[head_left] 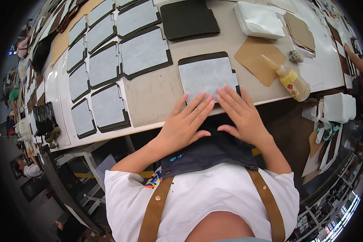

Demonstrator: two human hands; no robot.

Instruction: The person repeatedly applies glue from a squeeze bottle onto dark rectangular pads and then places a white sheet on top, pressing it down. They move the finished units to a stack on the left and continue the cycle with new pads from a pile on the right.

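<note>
In front of me a dark panel faced with a pale blue-grey sheet (pixel 207 76) lies flat near the table's front edge. My left hand (pixel 191 113) rests on its near left part, fingers spread and stretched out. On the near right part lies my right hand (pixel 238 111), its fingers also extended. Nothing is gripped in either hand. Both thumbs point inward over the table's edge, and the hands hide the panel's near border. Dark edging shows along the panel's far side and right side.
Rows of similar faced panels (pixel 145 52) cover the table's left. A stack of dark pieces (pixel 189 20) lies behind, with a stack of white sheets (pixel 258 20) farther right. A yellowish squeeze bottle (pixel 294 82) with a long nozzle stands by a tan sheet (pixel 256 60). Other people work nearby.
</note>
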